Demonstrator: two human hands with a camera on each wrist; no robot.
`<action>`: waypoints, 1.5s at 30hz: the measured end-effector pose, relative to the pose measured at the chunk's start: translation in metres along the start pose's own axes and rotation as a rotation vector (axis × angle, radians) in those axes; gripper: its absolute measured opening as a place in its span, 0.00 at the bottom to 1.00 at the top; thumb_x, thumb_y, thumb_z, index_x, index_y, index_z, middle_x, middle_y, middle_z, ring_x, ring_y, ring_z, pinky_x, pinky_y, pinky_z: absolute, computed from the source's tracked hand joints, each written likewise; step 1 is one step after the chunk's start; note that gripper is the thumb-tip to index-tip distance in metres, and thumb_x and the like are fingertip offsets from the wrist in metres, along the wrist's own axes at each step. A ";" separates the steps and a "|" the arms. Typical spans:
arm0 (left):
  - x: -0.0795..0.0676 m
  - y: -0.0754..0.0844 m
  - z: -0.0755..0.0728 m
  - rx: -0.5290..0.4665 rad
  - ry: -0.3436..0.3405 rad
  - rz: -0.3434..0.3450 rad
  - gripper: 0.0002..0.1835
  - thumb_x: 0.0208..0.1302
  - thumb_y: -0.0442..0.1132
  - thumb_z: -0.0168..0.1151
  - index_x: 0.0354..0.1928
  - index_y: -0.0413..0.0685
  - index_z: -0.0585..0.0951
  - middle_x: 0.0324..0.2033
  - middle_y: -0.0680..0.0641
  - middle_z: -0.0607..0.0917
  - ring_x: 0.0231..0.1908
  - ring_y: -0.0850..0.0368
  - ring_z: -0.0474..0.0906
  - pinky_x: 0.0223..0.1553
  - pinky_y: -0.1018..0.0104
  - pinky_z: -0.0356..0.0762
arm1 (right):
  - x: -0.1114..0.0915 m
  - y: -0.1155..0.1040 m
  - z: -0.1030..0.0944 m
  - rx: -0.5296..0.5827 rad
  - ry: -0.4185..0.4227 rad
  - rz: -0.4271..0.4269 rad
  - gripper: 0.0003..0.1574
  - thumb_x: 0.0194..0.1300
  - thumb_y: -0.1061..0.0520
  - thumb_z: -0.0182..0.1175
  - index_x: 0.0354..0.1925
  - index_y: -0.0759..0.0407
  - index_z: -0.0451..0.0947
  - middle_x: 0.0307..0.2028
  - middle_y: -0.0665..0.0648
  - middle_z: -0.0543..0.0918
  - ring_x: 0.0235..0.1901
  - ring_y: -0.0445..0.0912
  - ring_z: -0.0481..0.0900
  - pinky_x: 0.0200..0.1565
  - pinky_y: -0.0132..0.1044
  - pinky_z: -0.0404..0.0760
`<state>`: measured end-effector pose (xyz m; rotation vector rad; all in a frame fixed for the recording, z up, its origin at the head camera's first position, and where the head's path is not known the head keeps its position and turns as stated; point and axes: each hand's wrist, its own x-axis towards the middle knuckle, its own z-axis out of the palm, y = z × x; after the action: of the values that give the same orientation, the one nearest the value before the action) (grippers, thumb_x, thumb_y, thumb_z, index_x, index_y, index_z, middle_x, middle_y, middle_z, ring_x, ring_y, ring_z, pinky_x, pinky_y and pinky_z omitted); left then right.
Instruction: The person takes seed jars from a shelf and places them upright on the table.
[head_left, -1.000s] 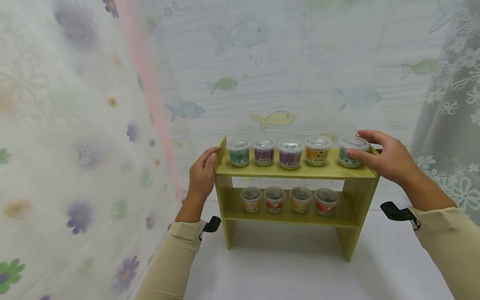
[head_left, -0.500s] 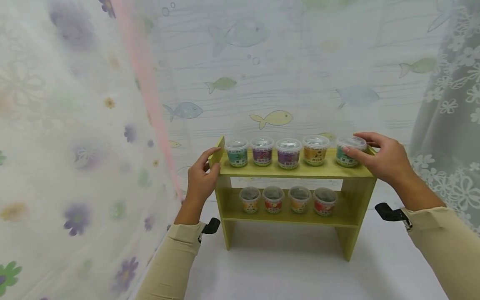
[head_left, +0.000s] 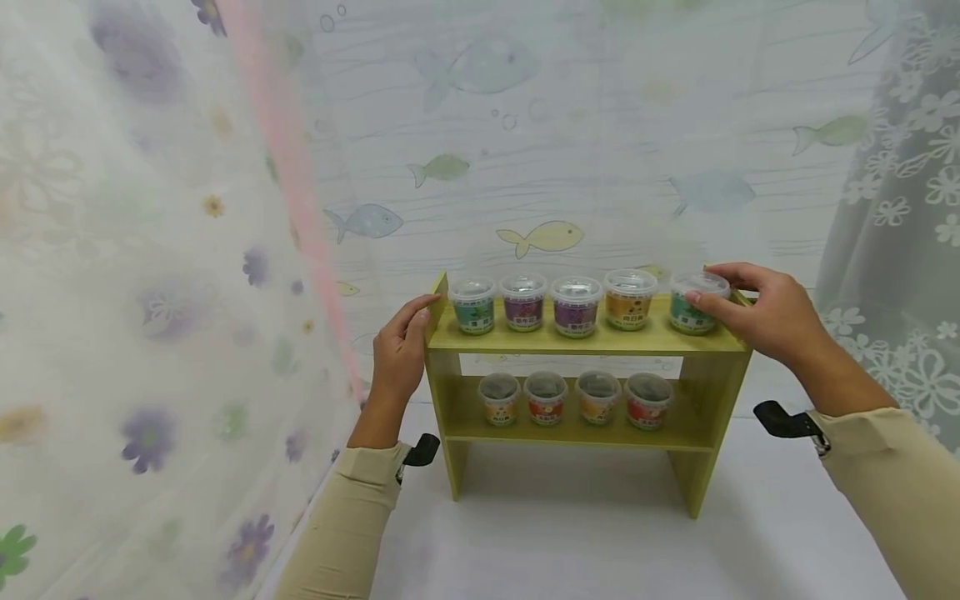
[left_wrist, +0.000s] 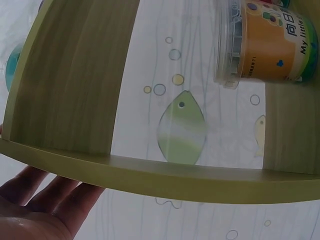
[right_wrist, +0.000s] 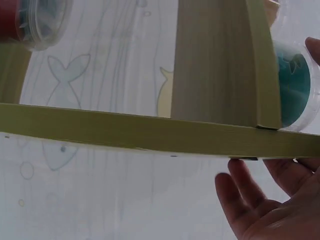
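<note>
A small yellow-green wooden shelf (head_left: 480,337) stands before me, bearing a row of lidded plastic cups. On its top board, from the left, are a teal-labelled cup (head_left: 472,308), two purple ones (head_left: 522,304) and an orange one (head_left: 629,302). At the right end my right hand (head_left: 772,317) pinches another teal cup (head_left: 687,310) between thumb and fingers. The cup sits upright on the board; its right side is partly covered. My left hand (head_left: 399,354) rests against the shelf's left side panel, its fairly straight fingers (left_wrist: 82,202) touching the outer face.
Several cups with orange and red labels (head_left: 545,408) stand on the lower board. The shelf is on a white surface (head_left: 570,542). Behind hangs a fish-print curtain (head_left: 600,125); a flower-print curtain (head_left: 187,333) runs close along the left, and lace (head_left: 915,250) hangs at the right.
My left thumb has come off the shelf's front edge and lies beside the left panel. The right hand stays at the teal cup. The view has shifted slightly.
</note>
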<state>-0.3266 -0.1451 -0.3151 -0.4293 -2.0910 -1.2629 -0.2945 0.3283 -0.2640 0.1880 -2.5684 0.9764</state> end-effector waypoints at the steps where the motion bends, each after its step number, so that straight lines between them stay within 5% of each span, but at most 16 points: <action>1: 0.000 0.000 0.000 -0.001 0.002 -0.007 0.22 0.81 0.58 0.44 0.65 0.67 0.82 0.59 0.47 0.85 0.37 0.57 0.75 0.40 0.56 0.74 | 0.000 -0.001 -0.001 -0.002 -0.005 -0.003 0.49 0.67 0.28 0.61 0.74 0.55 0.69 0.73 0.70 0.68 0.70 0.71 0.65 0.61 0.72 0.68; 3: -0.001 0.000 -0.001 -0.006 0.001 -0.019 0.21 0.82 0.57 0.44 0.64 0.68 0.82 0.48 0.42 0.86 0.27 0.53 0.66 0.33 0.54 0.69 | -0.001 -0.003 -0.002 -0.013 -0.015 -0.005 0.49 0.67 0.28 0.62 0.73 0.55 0.71 0.74 0.70 0.67 0.70 0.71 0.65 0.62 0.72 0.67; 6: -0.001 0.001 -0.001 -0.008 0.007 -0.038 0.20 0.81 0.56 0.44 0.63 0.70 0.82 0.53 0.46 0.86 0.35 0.53 0.74 0.38 0.54 0.71 | -0.002 -0.008 -0.004 -0.024 -0.016 -0.018 0.47 0.66 0.28 0.63 0.71 0.55 0.73 0.73 0.70 0.68 0.70 0.72 0.64 0.62 0.72 0.67; 11: 0.001 0.005 -0.001 -0.011 0.007 -0.059 0.24 0.82 0.59 0.40 0.63 0.68 0.83 0.66 0.53 0.80 0.63 0.48 0.77 0.59 0.43 0.75 | -0.007 -0.016 -0.007 0.000 0.011 -0.052 0.43 0.66 0.31 0.64 0.68 0.54 0.76 0.68 0.69 0.73 0.67 0.67 0.67 0.57 0.68 0.70; 15: 0.003 0.009 -0.001 0.018 0.017 -0.106 0.24 0.82 0.59 0.38 0.61 0.69 0.84 0.56 0.47 0.85 0.47 0.46 0.81 0.48 0.47 0.78 | -0.011 -0.023 -0.010 0.003 0.018 -0.067 0.41 0.67 0.32 0.65 0.68 0.53 0.76 0.64 0.68 0.76 0.64 0.64 0.70 0.52 0.61 0.72; 18: 0.004 0.012 -0.001 0.014 0.026 -0.136 0.23 0.81 0.56 0.39 0.59 0.70 0.85 0.32 0.42 0.81 0.25 0.47 0.67 0.30 0.54 0.69 | -0.015 -0.028 -0.011 0.004 0.024 -0.075 0.39 0.67 0.33 0.65 0.67 0.52 0.77 0.64 0.66 0.77 0.63 0.62 0.71 0.47 0.50 0.74; 22: 0.006 0.016 0.000 -0.042 0.034 -0.166 0.22 0.79 0.52 0.41 0.56 0.67 0.86 0.24 0.48 0.72 0.20 0.51 0.57 0.24 0.57 0.62 | -0.021 -0.032 -0.011 0.011 0.048 -0.097 0.36 0.66 0.36 0.67 0.66 0.50 0.78 0.63 0.63 0.78 0.62 0.59 0.71 0.44 0.40 0.71; 27: 0.009 0.020 0.001 -0.115 0.027 -0.207 0.22 0.78 0.51 0.42 0.60 0.64 0.85 0.37 0.52 0.82 0.27 0.54 0.69 0.29 0.58 0.69 | -0.031 -0.036 -0.008 0.026 0.089 -0.125 0.34 0.66 0.39 0.69 0.65 0.48 0.79 0.64 0.60 0.78 0.61 0.56 0.69 0.50 0.47 0.67; 32: 0.011 0.020 0.000 -0.185 0.005 -0.258 0.22 0.78 0.50 0.43 0.64 0.63 0.81 0.59 0.52 0.83 0.31 0.53 0.77 0.30 0.61 0.77 | -0.041 -0.039 -0.002 0.030 0.127 -0.141 0.32 0.64 0.40 0.70 0.64 0.45 0.81 0.60 0.48 0.79 0.51 0.47 0.69 0.45 0.34 0.66; 39: 0.012 0.017 0.001 -0.213 0.011 -0.271 0.21 0.76 0.50 0.44 0.60 0.60 0.83 0.29 0.46 0.73 0.21 0.55 0.66 0.24 0.63 0.73 | -0.053 -0.044 0.008 0.073 0.128 -0.155 0.30 0.63 0.42 0.73 0.62 0.43 0.81 0.55 0.41 0.77 0.46 0.45 0.67 0.43 0.32 0.66; 45: 0.013 0.017 0.001 -0.242 -0.003 -0.271 0.22 0.76 0.50 0.43 0.60 0.57 0.82 0.42 0.42 0.79 0.28 0.51 0.72 0.27 0.60 0.76 | -0.060 -0.049 0.021 0.135 0.108 -0.182 0.28 0.61 0.46 0.74 0.60 0.45 0.82 0.47 0.42 0.81 0.45 0.41 0.69 0.43 0.31 0.66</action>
<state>-0.3270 -0.1373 -0.2955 -0.2563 -2.0566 -1.6838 -0.2329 0.2773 -0.2724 0.3883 -2.3425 1.0596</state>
